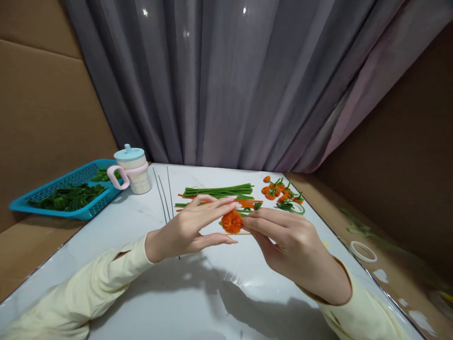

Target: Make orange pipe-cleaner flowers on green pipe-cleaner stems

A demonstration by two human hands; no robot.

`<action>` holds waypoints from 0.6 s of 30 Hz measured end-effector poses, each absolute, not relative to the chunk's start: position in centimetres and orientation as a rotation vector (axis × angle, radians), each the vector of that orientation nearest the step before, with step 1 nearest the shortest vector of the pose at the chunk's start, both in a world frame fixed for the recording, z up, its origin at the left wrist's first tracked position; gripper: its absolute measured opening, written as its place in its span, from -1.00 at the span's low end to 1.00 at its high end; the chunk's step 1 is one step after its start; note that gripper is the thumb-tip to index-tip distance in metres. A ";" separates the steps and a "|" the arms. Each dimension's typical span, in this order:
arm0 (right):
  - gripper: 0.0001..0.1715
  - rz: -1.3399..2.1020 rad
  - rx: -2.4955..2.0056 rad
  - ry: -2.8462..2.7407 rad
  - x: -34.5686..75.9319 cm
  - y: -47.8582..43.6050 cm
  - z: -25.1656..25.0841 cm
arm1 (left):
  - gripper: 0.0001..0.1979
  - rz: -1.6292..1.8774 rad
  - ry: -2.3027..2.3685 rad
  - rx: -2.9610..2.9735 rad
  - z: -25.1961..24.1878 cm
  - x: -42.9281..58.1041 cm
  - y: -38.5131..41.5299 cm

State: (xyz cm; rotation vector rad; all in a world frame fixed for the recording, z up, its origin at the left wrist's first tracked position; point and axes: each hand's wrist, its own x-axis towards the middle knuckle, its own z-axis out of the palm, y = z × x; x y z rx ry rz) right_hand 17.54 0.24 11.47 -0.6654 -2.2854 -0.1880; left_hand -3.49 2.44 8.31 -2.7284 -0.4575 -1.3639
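Between my two hands is an orange fuzzy flower [232,221], its round face turned toward me. My right hand [288,233] pinches it at its right edge with thumb and fingers. My left hand [198,224] is stretched out on the other side, thumb apart from the fingers, with the fingertips close to the flower's top. Whether they touch it is unclear. Behind the hands lie a bundle of green pipe cleaners [222,190] and some orange pipe cleaners [249,203], partly hidden by my left hand.
Several small orange flowers [278,190] with green stems lie at the back right, near a green tape roll [299,208]. Thin dark wires [163,196] lie left. A lidded cup [136,174] stands beside a blue basket [88,210] of green leaves. A white ring [364,251] lies right.
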 end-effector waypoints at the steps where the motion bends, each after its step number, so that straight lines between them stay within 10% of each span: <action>1: -0.75 -0.176 -0.667 -2.292 17.6 0.2 11.5 | -0.35 -1.357 -0.468 -2.735 8.3 -3.5 2.4; 18: -0.74 -0.040 -0.511 -2.463 18.6 0.3 13.6 | -0.46 -1.527 -0.431 -2.982 9.1 -3.6 2.0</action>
